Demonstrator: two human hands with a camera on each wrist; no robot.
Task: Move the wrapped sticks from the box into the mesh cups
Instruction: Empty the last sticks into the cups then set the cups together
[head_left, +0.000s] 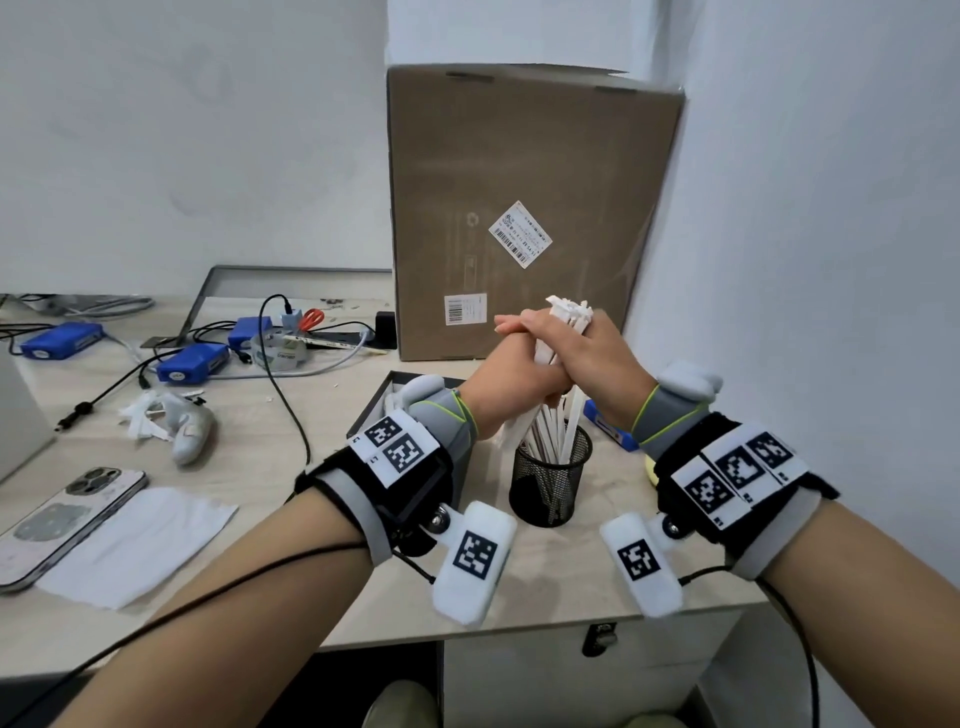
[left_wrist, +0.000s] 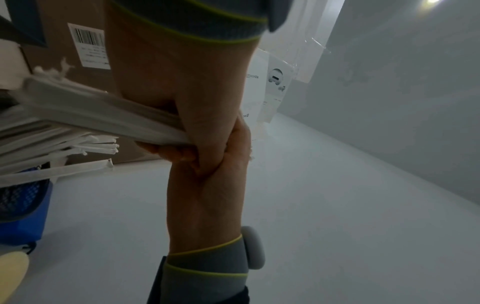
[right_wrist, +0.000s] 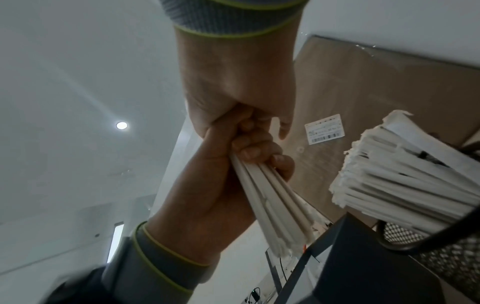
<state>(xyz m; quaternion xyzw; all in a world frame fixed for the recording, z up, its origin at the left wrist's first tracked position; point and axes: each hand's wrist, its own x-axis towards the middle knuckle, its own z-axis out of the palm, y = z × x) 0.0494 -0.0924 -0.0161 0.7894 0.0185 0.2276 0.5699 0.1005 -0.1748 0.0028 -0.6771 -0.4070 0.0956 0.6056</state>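
Observation:
Both hands clasp one bundle of white wrapped sticks (head_left: 569, 312) above the black mesh cup (head_left: 550, 488). My left hand (head_left: 511, 371) curls round the bundle (right_wrist: 275, 205) from the left. My right hand (head_left: 608, 358) wraps over it and the left fingers from the right. The bundle's lower ends (head_left: 511, 431) hang by the cup's rim. Several more sticks (head_left: 550, 431) stand in the cup (right_wrist: 441, 257). The dark box (head_left: 370, 405) lies behind my left wrist, its inside mostly hidden.
A tall cardboard carton (head_left: 519, 208) stands right behind the hands. To the left lie a phone (head_left: 67, 519), a white paper sheet (head_left: 140, 540), torn wrappers (head_left: 156, 415), blue devices (head_left: 192, 364) and cables. A blue item (head_left: 608, 423) sits right of the cup.

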